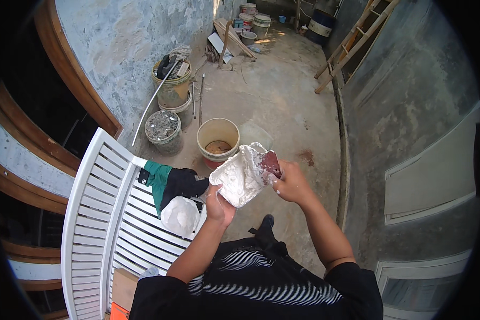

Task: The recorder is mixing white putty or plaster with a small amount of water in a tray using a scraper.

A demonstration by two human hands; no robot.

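My left hand grips the near left edge of a shallow white tray. Thick white paste fills the tray and lies uneven, with ridges on top. A reddish-brown scraper is held in my right hand; its blade, smeared with white paste, touches the paste at the tray's right side. White smears mark the fingers of both hands. The tray is held in the air in front of my body.
On my left is a white slatted bench with a green and black cloth and a white round bundle. A bucket stands ahead, rubble-filled buckets by the left wall. A wooden ladder leans right.
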